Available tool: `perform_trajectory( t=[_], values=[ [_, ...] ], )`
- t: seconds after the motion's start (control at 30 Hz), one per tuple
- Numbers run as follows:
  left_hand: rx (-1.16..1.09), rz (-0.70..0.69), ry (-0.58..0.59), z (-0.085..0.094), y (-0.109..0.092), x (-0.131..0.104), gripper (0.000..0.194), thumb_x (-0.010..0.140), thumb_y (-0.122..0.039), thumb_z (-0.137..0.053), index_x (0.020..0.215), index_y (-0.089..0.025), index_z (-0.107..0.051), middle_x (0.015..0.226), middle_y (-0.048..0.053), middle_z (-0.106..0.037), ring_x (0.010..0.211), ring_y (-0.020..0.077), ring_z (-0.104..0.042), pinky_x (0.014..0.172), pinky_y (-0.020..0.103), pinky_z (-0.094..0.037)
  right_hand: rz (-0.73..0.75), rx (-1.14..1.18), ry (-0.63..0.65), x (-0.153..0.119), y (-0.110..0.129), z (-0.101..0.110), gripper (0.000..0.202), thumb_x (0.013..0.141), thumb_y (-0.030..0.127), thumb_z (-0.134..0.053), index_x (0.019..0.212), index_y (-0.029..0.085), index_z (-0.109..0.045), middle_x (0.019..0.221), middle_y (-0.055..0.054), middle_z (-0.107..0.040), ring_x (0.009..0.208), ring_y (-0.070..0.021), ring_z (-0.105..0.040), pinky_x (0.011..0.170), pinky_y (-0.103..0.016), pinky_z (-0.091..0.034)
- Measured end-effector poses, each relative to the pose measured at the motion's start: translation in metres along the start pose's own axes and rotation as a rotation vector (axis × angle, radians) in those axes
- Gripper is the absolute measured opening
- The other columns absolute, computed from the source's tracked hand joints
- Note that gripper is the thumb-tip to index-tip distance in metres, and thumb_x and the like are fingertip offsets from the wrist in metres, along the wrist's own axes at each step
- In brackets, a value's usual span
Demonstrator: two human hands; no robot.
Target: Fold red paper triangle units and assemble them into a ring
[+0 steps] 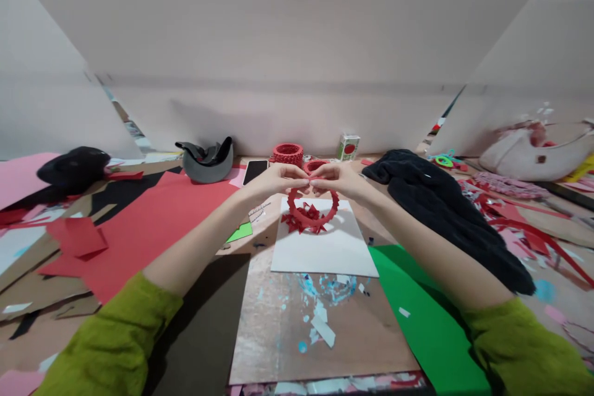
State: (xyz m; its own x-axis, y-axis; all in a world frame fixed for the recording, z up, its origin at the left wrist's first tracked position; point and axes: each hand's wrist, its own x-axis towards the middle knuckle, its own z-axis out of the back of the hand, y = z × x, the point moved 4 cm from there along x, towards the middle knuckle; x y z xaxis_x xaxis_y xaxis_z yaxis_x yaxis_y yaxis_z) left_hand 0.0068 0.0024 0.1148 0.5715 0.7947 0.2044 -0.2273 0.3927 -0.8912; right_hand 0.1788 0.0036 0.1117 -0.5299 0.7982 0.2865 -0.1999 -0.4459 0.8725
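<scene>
A red paper ring (312, 222) with a zigzag edge is held up between the two hands, over the far part of a white sheet (327, 253). The fingers of the left hand (284, 179) and those of the right hand (342, 180) pinch its far, upper side, with the fingertips of both hands close together; whether they touch each other is hard to tell. The lower part of the ring hangs open below them.

Pointed red scraps (292, 221) show behind and through the ring, at the far end of the sheet. The sheet lies on a wooden board (371, 340) marked with blue paint and bits of pale paper.

Just past the hands are a stack of red rings (288, 154) and a smaller red ring (315, 166), with a small box (348, 147) to the right, near the white partition (278, 43). A phone (255, 171) and a gray cap (208, 163) are to the left, beside large red paper (153, 216). A dark cloth (427, 210) lies to the right of the right hand, and green paper (436, 322) is under the right forearm. Farther right, a white handbag (529, 153) rests on the table (568, 300).
</scene>
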Motion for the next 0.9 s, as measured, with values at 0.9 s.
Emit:
perform_trajectory(
  t=[0.9],
  values=[
    [0.042,-0.102,-0.130,0.005,-0.030,-0.007,0.016,0.079,-0.029,-0.069,0.085,-0.015,-0.069,0.079,0.005,-0.071,0.069,0.0143,-0.065,0.065,0.027,-0.050,0.046,0.018,0.039,-0.009,0.027,0.005,0.019,0.082,0.034,-0.066,0.088,0.017,-0.071,0.079,-0.005,-0.073,0.078,-0.0158,-0.069,0.077,-0.031,-0.055]
  ],
)
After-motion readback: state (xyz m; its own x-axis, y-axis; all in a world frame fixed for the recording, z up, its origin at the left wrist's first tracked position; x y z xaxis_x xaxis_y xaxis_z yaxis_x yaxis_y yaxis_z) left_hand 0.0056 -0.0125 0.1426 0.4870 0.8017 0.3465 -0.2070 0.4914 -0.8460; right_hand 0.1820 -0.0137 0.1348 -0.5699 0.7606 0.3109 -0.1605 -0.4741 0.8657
